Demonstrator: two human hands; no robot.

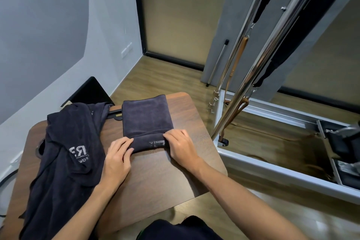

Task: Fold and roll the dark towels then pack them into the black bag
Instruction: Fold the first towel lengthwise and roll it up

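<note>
At frame centre, a folded dark navy terry towel [148, 119] lies on the brown wooden table [165, 177], its near edge barely rolled. The left hand [117, 157] and right hand [180, 147] curl their fingers over that roll. A loose crumpled navy towel [64, 154] at left awaits folding. The flat black shape [90, 91] at upper left may be the bag; nothing looks packed.

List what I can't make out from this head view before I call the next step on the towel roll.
- Folded towel: roll tightness unclear; left hand and right hand cover both ends.
- Towel logo: too small to read.
- Loose towels: number unclear; bunched, cut off by the bottom edge.
- Black bag: mostly hidden behind the table and towels; opening unseen.
</note>
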